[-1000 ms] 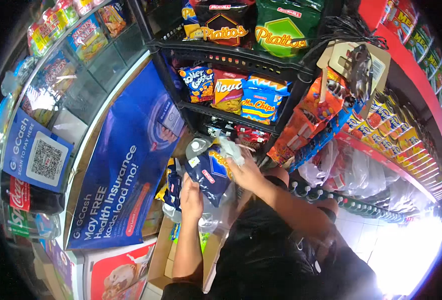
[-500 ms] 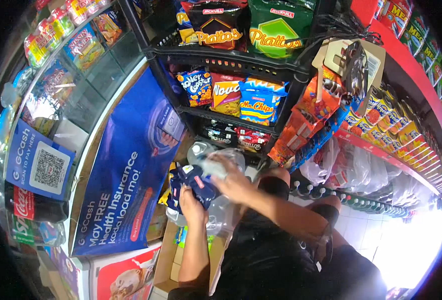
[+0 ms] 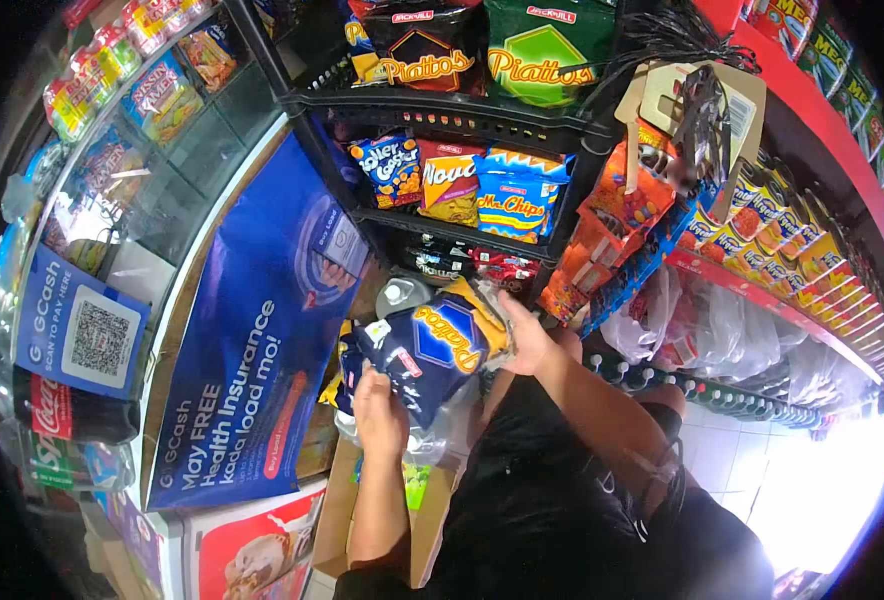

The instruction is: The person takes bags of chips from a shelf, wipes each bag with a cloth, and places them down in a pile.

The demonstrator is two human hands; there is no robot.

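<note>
A dark blue Piattos chip bag (image 3: 444,338) lies tilted between my hands, its front label facing up. My left hand (image 3: 380,412) is closed on the near left end of the bag, thumb on top. My right hand (image 3: 530,342) grips its far right end, by the yellow part. More dark blue and yellow packaging (image 3: 334,385) shows at the left, partly hidden by the bag and my left hand. Clear plastic (image 3: 449,428) bulges out beneath the bag. Just behind it stands a clear plastic container (image 3: 403,296).
A black rack (image 3: 432,112) holding several chip bags rises in front. At the left are a glass display case (image 3: 187,145) and a blue GCash banner (image 3: 252,350). Hanging snack packs (image 3: 602,240) are at the right. Below my left forearm sits an open cardboard box (image 3: 430,525).
My right hand, blurred above the bag before, has moved right and now grips its far end. The Piattos bag has opened out, so its printed front shows.
</note>
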